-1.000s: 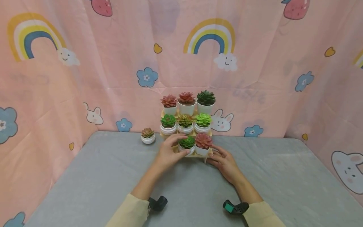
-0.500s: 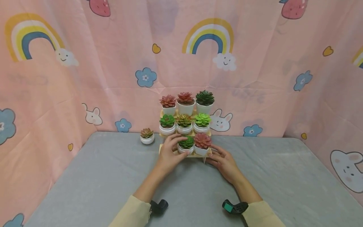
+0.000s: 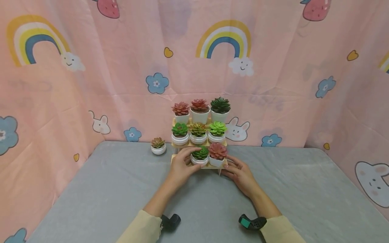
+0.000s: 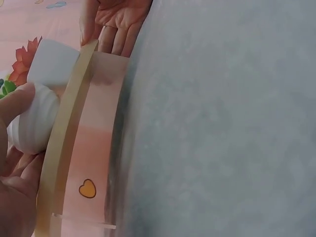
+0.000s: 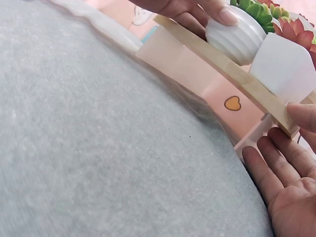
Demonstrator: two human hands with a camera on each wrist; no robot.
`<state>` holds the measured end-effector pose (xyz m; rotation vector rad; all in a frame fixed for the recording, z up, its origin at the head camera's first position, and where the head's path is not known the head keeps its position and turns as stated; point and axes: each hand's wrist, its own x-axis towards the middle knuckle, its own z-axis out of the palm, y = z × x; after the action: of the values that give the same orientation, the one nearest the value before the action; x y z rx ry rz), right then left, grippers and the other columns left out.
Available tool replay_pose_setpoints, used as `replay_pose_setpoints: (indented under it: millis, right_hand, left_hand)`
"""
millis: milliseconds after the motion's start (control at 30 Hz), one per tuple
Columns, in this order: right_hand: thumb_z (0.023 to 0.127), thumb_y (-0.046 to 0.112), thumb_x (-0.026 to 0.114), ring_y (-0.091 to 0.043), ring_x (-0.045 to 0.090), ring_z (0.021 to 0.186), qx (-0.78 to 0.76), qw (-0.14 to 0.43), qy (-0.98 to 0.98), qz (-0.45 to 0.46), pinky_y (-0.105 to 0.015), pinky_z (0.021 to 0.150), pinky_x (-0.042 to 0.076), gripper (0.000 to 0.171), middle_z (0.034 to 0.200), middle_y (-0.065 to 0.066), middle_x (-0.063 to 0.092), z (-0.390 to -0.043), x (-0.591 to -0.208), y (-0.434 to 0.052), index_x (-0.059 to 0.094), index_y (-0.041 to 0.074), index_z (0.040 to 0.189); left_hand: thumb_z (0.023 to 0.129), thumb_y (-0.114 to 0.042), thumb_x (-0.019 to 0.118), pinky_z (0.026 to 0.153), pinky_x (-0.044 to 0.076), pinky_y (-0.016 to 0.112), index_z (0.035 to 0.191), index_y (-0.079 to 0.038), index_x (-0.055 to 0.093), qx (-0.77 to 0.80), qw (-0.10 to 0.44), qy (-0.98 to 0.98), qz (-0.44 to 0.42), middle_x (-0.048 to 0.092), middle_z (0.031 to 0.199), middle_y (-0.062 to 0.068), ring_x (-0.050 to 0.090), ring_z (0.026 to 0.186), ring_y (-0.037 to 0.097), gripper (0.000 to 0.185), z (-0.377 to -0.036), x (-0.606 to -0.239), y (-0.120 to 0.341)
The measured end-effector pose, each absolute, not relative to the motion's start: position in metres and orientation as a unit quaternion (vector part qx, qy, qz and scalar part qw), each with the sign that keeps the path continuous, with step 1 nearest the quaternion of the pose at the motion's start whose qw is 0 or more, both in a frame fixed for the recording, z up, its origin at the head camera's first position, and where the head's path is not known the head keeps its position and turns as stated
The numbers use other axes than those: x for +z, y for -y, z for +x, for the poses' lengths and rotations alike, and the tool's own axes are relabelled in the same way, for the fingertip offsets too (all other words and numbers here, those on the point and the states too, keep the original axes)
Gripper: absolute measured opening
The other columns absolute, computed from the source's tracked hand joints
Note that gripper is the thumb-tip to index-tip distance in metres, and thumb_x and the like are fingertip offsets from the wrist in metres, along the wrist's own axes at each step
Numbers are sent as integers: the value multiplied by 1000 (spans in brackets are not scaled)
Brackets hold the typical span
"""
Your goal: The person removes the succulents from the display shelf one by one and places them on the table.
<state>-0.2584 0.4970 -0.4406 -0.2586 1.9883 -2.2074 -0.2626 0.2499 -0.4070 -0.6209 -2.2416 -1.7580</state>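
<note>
A three-tier wooden plant stand [image 3: 174, 157] holds potted succulents in rows. On its bottom tier, my left hand [image 3: 180, 166] holds the white ribbed pot of a green succulent [image 3: 200, 153] between thumb and fingers. The left wrist view shows the thumb on that white pot [image 4: 35, 118], which sits right at the wooden shelf. Beside it stands a pinkish-red succulent [image 3: 217, 151] in an angular white pot. My right hand [image 3: 241, 176] grips the right end of the bottom shelf; in the right wrist view its thumb meets the shelf end [image 5: 284, 116] and its fingers lie beneath.
A brownish succulent [image 3: 158, 145] in a small white pot stands on the grey table [image 3: 106, 189], left of the stand. Higher tiers carry red succulents [image 3: 200, 107], a dark green one [image 3: 220, 105] and several others. A pink patterned curtain [image 3: 127, 67] hangs close behind.
My left hand's fingers have lowered slightly around the green succulent's pot, uncovering the bottom shelf's left end. My right hand has stayed at the shelf's right end.
</note>
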Motion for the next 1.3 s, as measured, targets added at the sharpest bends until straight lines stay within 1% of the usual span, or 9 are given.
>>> replay_pose_setpoints:
  millis: [167, 300, 400, 567, 667, 833, 1000, 1100, 1300]
  right_hand:
    - [105, 8, 50, -1, 64, 113, -738, 80, -664, -89, -26, 99, 56, 58, 156, -35, 35, -258, -441, -497, 25, -6, 156]
    - [105, 7, 49, -1, 64, 113, -740, 79, -663, -88, -25, 98, 57, 58, 154, -32, 40, -259, -441, -497, 25, -6, 156]
    - [104, 6, 49, -1, 64, 112, -740, 77, -662, -87, -25, 97, 57, 58, 152, -30, 43, -259, -441, -497, 25, -6, 156]
    - [105, 7, 49, 1, 63, 113, -736, 77, -668, -83, -25, 98, 56, 58, 154, -33, 39, -259, -442, -498, 25, -6, 156]
    - [105, 8, 49, 1, 62, 114, -734, 77, -670, -81, -26, 99, 56, 58, 155, -35, 35, -259, -442, -498, 25, -5, 156]
    - [105, 8, 50, 1, 61, 115, -732, 79, -672, -79, -27, 101, 56, 58, 156, -35, 34, -260, -442, -498, 25, -5, 156]
    - [104, 7, 50, 1, 62, 115, -732, 78, -673, -71, -27, 100, 57, 58, 156, -34, 35, -260, -442, -497, 27, -4, 156]
    - [104, 7, 50, 1, 62, 114, -731, 77, -674, -71, -27, 99, 57, 58, 156, -34, 36, -260, -442, -496, 27, -4, 156]
    - [104, 8, 50, 3, 61, 113, -727, 76, -678, -79, -27, 101, 56, 59, 155, -35, 35, -259, -441, -496, 25, -5, 156]
  left_hand:
    - [78, 5, 83, 102, 56, 37, 126, -9, 69, -585, 100, 773, -224, 62, 130, 14, 62, 126, 30, 52, -263, -400, -244]
    - [77, 2, 84, 104, 55, 37, 124, -13, 70, -575, 77, 780, -235, 64, 130, 8, 61, 128, 25, 52, -262, -388, -237]
    - [78, 1, 84, 105, 54, 39, 125, -14, 69, -576, 64, 780, -237, 63, 131, 7, 61, 128, 26, 52, -260, -379, -232]
    - [80, -9, 86, 107, 53, 42, 127, -20, 69, -568, 67, 793, -211, 63, 135, 4, 61, 129, 26, 51, -256, -364, -221]
    - [80, -13, 86, 108, 52, 43, 126, -22, 69, -565, 81, 798, -194, 62, 137, 3, 60, 131, 26, 50, -255, -356, -212]
    - [81, -12, 85, 108, 52, 45, 129, -19, 68, -566, 118, 794, -189, 62, 139, 7, 61, 131, 30, 52, -255, -344, -195]
    - [81, -11, 85, 107, 52, 43, 131, -15, 66, -568, 157, 786, -185, 61, 143, 9, 62, 130, 30, 54, -255, -335, -175]
    - [82, -10, 85, 107, 52, 41, 133, -14, 65, -566, 182, 787, -165, 61, 143, 9, 62, 129, 30, 55, -256, -332, -164]
    - [83, -8, 83, 111, 50, 46, 135, -12, 63, -564, 225, 787, -108, 59, 145, 10, 58, 133, 32, 56, -265, -338, -143]
